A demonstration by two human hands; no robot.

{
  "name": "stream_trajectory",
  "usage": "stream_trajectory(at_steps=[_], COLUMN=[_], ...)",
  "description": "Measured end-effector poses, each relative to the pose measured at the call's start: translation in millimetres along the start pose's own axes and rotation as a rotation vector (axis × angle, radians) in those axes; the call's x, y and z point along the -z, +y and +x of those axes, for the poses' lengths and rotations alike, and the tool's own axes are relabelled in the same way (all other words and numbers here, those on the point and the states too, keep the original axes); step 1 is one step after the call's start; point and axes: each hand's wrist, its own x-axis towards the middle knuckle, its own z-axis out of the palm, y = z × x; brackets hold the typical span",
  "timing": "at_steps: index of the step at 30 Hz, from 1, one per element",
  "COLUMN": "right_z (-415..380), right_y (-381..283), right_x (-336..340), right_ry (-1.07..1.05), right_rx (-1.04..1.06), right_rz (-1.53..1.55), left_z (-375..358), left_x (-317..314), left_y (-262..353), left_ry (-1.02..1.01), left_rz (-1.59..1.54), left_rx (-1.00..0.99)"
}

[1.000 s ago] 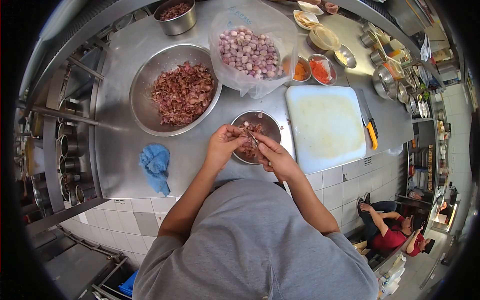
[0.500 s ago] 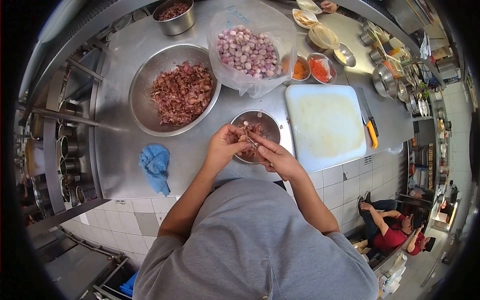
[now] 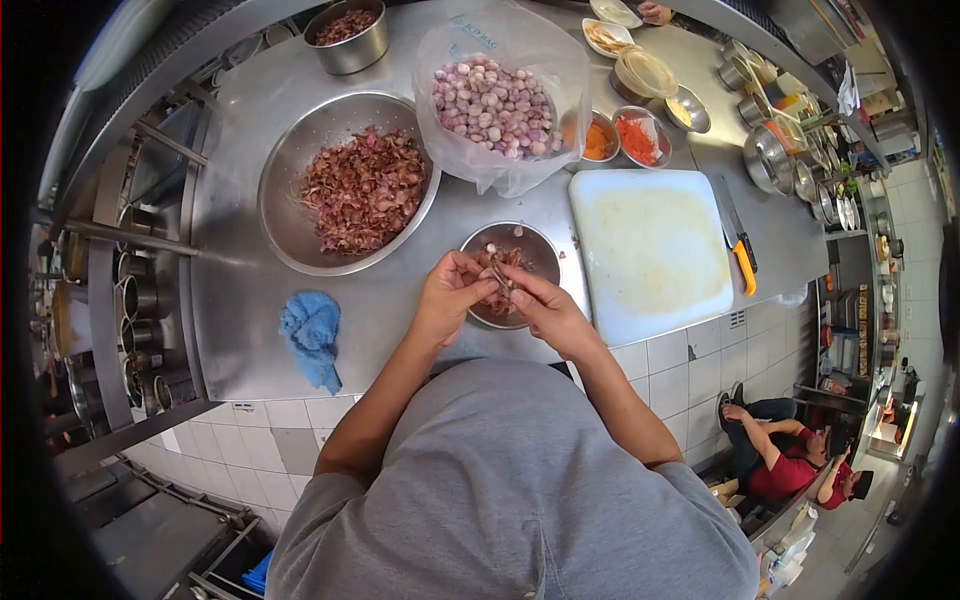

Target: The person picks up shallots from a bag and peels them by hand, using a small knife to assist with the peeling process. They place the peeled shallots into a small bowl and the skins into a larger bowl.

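Above a small steel bowl, my two hands meet with fingertips nearly touching. My left hand is closed in a pinch on a small shallot, mostly covered by the fingers. Thumb and fingers of my right hand pinch at the same spot, by a thin brownish strip that looks like skin; what exactly they hold is too small to make out. Reddish-brown skins lie in the bowl beneath. Beyond it, a clear plastic bag holds many peeled shallots. A large steel bowl contains a heap of shallot skins.
A white cutting board lies to the right, with a yellow-and-black-handled knife beside it. A blue cloth is at left. A steel pot and small bowls of orange food stand farther back. Seated people are at lower right.
My right hand's fingers have shifted slightly, drawing in closer around the pinched piece, and the brownish strip shows more upright. My left hand stays almost in place.
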Motion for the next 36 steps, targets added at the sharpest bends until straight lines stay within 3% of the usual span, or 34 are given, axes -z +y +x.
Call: stream_trajectory(at_steps=[7,14,16,21,23,26,32,34,36], right_z=[4.2,8.1,11.0,1.1,-3.2,-5.5,-5.0,1.4,3.1], right_y=[5.5,8.9,9.0,-1.6,-6.0,-12.4,-14.8,-5.7,0.6], right_x=[0.6,1.3,2.4,7.1,5.4,-1.2,-1.9,2.9,1.9], right_ry=[0.036,0.058,0.137,0.064,0.018,-0.013,0.021,0.058,0.066], right_rx=[-0.071,-0.053,-0.053,-0.056,-0.062,0.095,0.048,-0.225,-0.133], right_rz=[0.25,0.236,0.174,0.07,0.05,-0.082,-0.115,0.068,0.107], left_z=[1.4,1.4,0.4,1.5,2.2,0.2,-1.6,0.3,1.0], left_x=[-5.1,-1.8,-3.5,-0.6,1.4,-1.4,4.5,6.6,3.4], left_y=[4.7,2.1,5.8,7.6,4.1,4.5,3.0,-1.9,1.3], left_ry=[0.037,0.023,0.008,0.038,-0.007,-0.009,-0.027,-0.032,-0.033], left_rz=[0.0,-0.033,-0.04,0.087,0.17,0.187,0.132,0.117,0.104], left_rx=[0.053,0.051,0.059,0.074,-0.032,-0.057,-0.03,-0.02,-0.011])
